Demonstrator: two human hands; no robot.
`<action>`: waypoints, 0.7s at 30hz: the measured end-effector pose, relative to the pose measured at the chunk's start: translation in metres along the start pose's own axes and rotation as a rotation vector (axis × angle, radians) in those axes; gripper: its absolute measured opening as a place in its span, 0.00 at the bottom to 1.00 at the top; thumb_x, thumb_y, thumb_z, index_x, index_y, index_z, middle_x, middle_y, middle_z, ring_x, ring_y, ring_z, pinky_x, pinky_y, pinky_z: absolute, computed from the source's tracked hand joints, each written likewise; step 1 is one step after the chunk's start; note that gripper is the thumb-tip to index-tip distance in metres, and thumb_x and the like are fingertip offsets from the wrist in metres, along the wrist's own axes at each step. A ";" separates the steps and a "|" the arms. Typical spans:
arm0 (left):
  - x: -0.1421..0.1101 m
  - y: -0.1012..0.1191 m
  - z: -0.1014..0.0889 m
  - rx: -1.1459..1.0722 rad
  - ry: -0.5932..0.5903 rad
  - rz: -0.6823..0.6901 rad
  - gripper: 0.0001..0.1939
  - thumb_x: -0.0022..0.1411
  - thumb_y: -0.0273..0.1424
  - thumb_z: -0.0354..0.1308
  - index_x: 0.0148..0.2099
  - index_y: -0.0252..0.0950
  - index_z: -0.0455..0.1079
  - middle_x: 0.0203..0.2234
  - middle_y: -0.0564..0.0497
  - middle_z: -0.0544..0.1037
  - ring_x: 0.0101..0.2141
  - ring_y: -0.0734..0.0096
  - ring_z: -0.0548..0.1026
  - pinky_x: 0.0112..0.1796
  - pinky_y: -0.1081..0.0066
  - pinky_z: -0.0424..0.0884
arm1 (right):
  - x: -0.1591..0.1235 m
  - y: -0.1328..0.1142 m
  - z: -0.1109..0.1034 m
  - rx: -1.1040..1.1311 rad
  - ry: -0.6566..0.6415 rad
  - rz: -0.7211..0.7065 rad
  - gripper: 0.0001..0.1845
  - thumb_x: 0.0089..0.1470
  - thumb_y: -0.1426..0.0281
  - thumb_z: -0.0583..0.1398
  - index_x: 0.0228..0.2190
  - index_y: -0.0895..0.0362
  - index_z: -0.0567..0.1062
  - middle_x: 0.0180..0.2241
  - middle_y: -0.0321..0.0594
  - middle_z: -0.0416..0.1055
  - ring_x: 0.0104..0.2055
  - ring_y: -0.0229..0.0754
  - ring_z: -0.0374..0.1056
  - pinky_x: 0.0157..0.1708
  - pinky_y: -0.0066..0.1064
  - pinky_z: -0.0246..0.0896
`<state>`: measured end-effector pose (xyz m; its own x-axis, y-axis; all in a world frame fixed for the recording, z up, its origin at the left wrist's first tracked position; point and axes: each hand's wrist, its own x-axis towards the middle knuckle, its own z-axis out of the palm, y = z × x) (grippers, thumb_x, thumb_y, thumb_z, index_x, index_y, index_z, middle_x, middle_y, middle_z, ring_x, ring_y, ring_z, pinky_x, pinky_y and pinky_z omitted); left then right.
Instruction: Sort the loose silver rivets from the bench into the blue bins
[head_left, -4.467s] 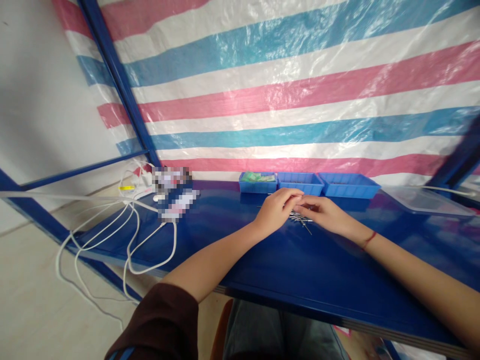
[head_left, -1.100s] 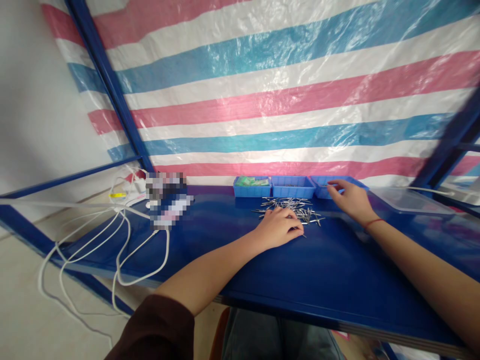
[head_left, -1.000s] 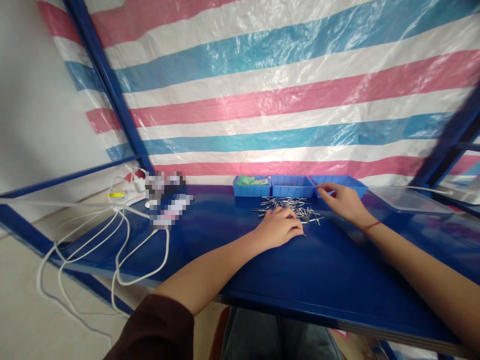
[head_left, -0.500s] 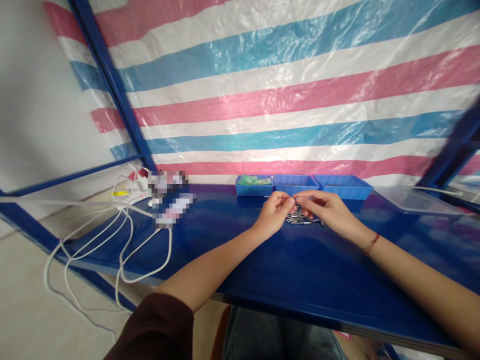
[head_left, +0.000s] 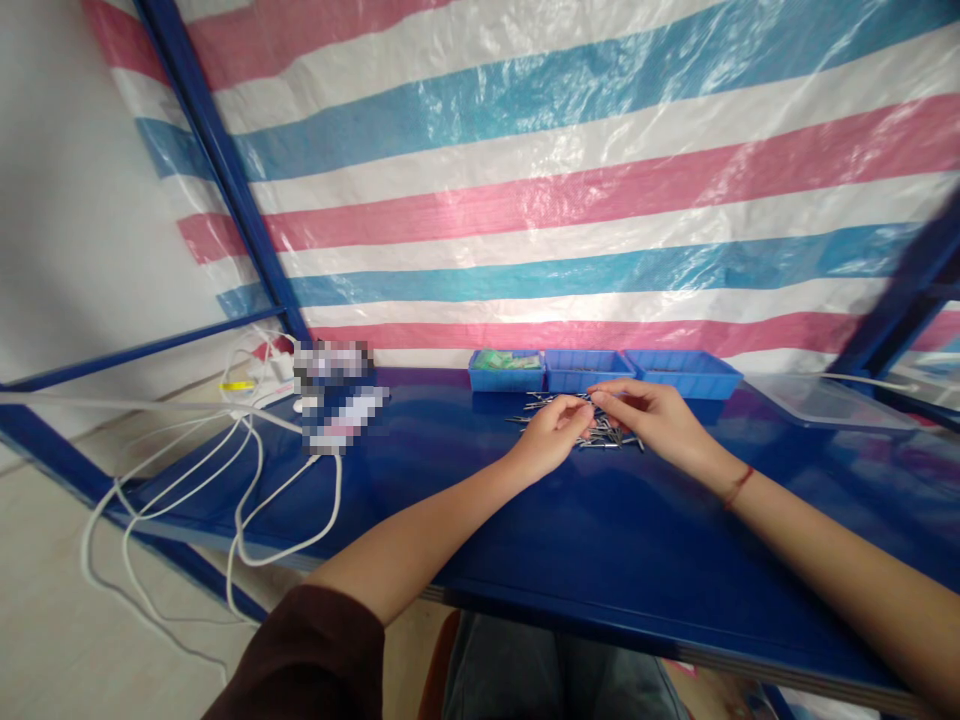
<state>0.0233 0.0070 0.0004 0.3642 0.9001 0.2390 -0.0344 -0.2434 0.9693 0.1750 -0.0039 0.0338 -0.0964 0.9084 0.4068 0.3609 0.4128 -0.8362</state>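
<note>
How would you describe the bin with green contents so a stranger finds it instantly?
Start at the striped sheet behind the blue table. Along the table's far edge, beyond the metal pieces, three blue bins stand in a row. Pick the leftmost bin: only it shows green contents.

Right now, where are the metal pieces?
In the head view, the metal pieces lie right of centre on the blue table, near the left hand and right hand, in front of the bins.
</note>
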 end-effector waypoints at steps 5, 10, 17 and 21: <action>0.000 0.001 -0.002 0.001 -0.002 0.018 0.10 0.59 0.37 0.53 0.37 0.35 0.63 0.29 0.52 0.72 0.29 0.77 0.71 0.31 0.76 0.67 | 0.001 0.004 0.000 -0.026 -0.013 -0.053 0.24 0.41 0.51 0.63 0.29 0.61 0.77 0.22 0.40 0.71 0.21 0.35 0.60 0.20 0.27 0.54; 0.001 0.001 -0.001 -0.035 -0.013 0.044 0.09 0.58 0.35 0.54 0.36 0.35 0.62 0.29 0.54 0.70 0.28 0.79 0.70 0.31 0.77 0.66 | -0.002 0.002 0.003 -0.084 0.014 -0.206 0.20 0.46 0.53 0.60 0.29 0.59 0.76 0.28 0.42 0.73 0.22 0.36 0.62 0.22 0.29 0.58; 0.004 -0.004 -0.002 0.050 0.140 0.154 0.08 0.56 0.33 0.56 0.36 0.35 0.63 0.29 0.54 0.69 0.29 0.78 0.69 0.31 0.76 0.64 | -0.003 0.004 0.001 -0.164 0.029 -0.289 0.15 0.51 0.59 0.57 0.30 0.59 0.74 0.30 0.42 0.72 0.22 0.35 0.61 0.21 0.28 0.58; 0.004 -0.004 -0.005 0.163 0.193 0.205 0.09 0.57 0.36 0.55 0.36 0.35 0.64 0.31 0.52 0.72 0.30 0.76 0.69 0.33 0.75 0.65 | 0.001 0.010 -0.002 -0.221 -0.033 -0.304 0.15 0.53 0.59 0.55 0.29 0.58 0.74 0.32 0.43 0.72 0.29 0.39 0.65 0.27 0.30 0.61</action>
<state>0.0206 0.0130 -0.0023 0.1811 0.8746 0.4498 0.0663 -0.4672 0.8817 0.1801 0.0011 0.0260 -0.2581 0.7497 0.6094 0.5023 0.6429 -0.5782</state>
